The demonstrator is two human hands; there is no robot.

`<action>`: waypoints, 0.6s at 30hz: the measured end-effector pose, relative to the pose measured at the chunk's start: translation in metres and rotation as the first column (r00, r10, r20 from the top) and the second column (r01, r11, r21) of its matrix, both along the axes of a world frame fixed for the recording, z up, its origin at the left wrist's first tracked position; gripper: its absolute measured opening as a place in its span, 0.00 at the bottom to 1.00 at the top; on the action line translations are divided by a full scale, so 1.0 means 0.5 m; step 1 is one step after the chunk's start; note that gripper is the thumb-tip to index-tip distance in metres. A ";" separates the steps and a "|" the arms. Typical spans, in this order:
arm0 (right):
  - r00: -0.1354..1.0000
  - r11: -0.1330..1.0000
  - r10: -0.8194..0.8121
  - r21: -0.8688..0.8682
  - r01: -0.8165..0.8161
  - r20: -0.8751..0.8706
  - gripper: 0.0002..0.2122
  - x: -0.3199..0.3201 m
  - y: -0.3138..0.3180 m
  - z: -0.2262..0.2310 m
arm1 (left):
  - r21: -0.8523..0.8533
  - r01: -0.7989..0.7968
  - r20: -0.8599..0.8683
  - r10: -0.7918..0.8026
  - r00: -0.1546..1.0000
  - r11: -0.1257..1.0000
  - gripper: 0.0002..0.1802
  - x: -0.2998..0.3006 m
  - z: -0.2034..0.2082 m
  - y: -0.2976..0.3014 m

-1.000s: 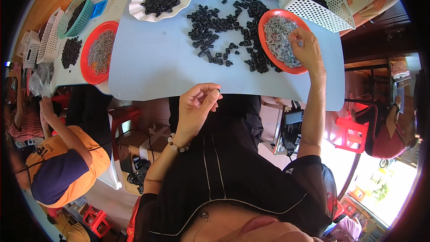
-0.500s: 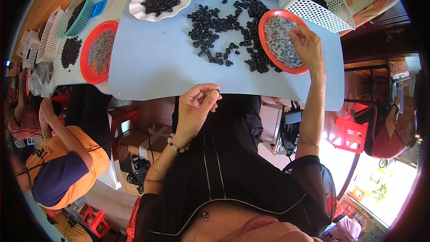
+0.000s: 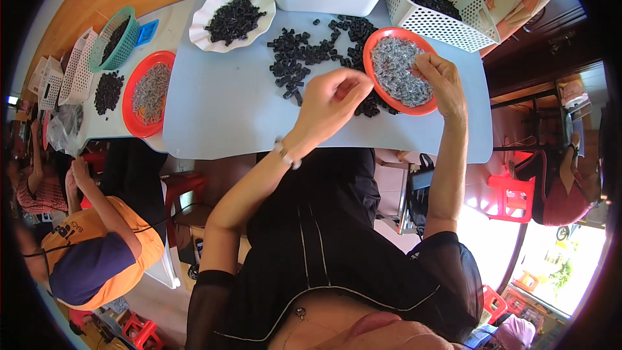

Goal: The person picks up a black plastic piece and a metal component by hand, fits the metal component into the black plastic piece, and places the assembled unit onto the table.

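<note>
My right hand [image 3: 445, 84] is over the edge of an orange-red plate [image 3: 424, 111] heaped with small clear pieces [image 3: 400, 72]. Its thumb and fingers are pinched together, and what lies between them is too small to make out. My left hand [image 3: 332, 105], a beaded bracelet at its wrist, reaches over a spread of small black plastic parts [image 3: 291, 58]. Its fingers are curled closed and slightly blurred; whatever they hold is hidden. The fingertips are close to the plate's left rim, and the hand and forearm cover part of the black parts.
Beyond stand a wavy-rimmed white dish [image 3: 269, 18] of black parts, a white tub [image 3: 327, 1] and a white perforated basket [image 3: 447, 31]. On the adjoining left table are another red plate [image 3: 129, 116] and a green basket [image 3: 133, 32]. A co-worker in orange [image 3: 139, 246] sits at left.
My left hand has moved up and right from the table's front edge to beside the orange-red plate. My right hand stays pinched at the plate. The view has shifted slightly.
</note>
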State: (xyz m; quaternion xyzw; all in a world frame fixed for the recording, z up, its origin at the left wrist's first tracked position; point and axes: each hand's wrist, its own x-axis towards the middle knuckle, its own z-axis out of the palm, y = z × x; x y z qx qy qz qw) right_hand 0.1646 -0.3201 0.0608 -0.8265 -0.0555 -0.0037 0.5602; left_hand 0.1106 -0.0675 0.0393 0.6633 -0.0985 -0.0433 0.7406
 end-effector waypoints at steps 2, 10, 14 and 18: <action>1.000 0.998 0.006 0.057 -0.005 -0.018 0.15 -0.004 0.000 0.007 | 0.067 0.041 0.055 -0.045 0.997 0.997 0.10 0.046 0.011 -0.035; 0.989 0.988 0.120 0.104 -0.111 -0.090 0.12 -0.017 0.007 0.032 | 0.307 -0.003 0.354 -0.111 0.929 0.952 0.08 0.120 0.035 -0.106; 0.989 0.989 0.117 0.099 -0.107 -0.096 0.12 -0.016 0.004 0.030 | 0.316 -0.012 0.441 -0.136 0.887 0.949 0.07 0.125 0.022 -0.110; 0.992 0.993 0.109 0.053 -0.105 -0.067 0.11 -0.014 0.007 0.021 | 0.376 -0.027 0.457 -0.160 0.875 0.926 0.08 0.126 0.022 -0.114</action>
